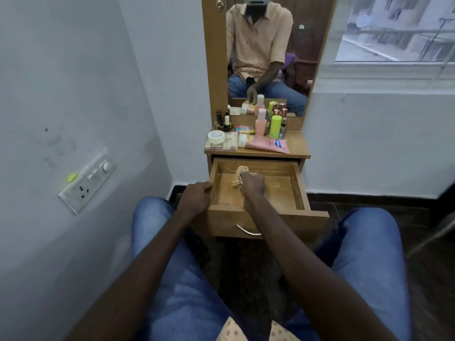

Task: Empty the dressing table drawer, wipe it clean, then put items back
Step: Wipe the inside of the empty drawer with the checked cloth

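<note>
The wooden drawer [300, 183] of the dressing table stands pulled out in front of my knees. Inside it my right hand [253, 184] grips a bunched yellow patterned cloth [239, 177] against the drawer floor. My left hand [197, 198] holds the drawer's left front corner, fingers curled over its rim. A thin small item [277, 185] lies on the drawer floor to the right of my right hand. On the tabletop [299, 146] stand the cosmetics: a pink tube [268, 143], a pink bottle [260, 122], a green bottle [275, 126], a white jar [216, 137] and several small dark bottles [222, 121].
A mirror [268, 50] rises behind the tabletop. A wall with a switch-and-socket panel [86, 180] is close on the left. A window [398, 28] is up on the right. A metal handle [248, 231] hangs on the drawer front. My knees flank the drawer.
</note>
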Action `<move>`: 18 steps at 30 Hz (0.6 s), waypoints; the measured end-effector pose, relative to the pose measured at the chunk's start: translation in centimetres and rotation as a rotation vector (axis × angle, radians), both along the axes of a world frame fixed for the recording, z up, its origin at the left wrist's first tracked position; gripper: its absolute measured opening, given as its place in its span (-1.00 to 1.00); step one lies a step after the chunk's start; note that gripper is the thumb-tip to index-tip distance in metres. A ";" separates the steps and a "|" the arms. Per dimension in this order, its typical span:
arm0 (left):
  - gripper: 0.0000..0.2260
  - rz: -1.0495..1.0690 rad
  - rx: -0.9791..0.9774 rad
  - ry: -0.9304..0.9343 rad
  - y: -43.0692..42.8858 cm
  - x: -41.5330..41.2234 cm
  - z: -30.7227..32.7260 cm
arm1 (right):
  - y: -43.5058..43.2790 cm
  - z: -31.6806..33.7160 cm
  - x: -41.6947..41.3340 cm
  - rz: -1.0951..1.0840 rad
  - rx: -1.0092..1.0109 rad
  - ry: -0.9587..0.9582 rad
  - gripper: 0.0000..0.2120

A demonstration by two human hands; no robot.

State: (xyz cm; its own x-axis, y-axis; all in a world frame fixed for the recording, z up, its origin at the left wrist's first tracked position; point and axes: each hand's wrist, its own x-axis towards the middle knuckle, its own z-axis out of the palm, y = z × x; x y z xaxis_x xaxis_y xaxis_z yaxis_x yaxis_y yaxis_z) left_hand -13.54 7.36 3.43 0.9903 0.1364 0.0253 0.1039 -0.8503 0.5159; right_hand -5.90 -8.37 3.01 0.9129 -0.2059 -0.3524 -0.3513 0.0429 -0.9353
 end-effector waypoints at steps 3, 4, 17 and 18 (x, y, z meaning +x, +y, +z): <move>-0.55 0.022 -0.049 -0.003 0.1 0.3 -0.2 | 2.6 -0.6 1.6 0.133 0.054 0.069 -0.72; -0.52 0.027 -0.058 0.007 0.2 0.3 -0.3 | 3.4 -0.8 2.1 0.184 0.071 0.090 -0.70; -0.48 0.059 -0.137 -0.014 -0.1 0.8 -1.2 | 5.9 -1.9 6.0 0.502 -0.112 0.064 -0.60; -0.53 0.064 -0.149 -0.024 0.0 0.7 -1.4 | 5.7 -0.8 4.8 0.521 -0.123 0.098 -0.59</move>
State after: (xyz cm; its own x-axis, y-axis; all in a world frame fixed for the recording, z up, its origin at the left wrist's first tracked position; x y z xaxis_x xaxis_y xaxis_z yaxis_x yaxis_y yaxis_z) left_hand -12.79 7.37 2.07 0.9788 0.2033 0.0232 0.1419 -0.7559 0.6391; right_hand -1.06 -2.69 2.21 0.8692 0.2195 -0.4430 -0.3829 -0.2681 -0.8841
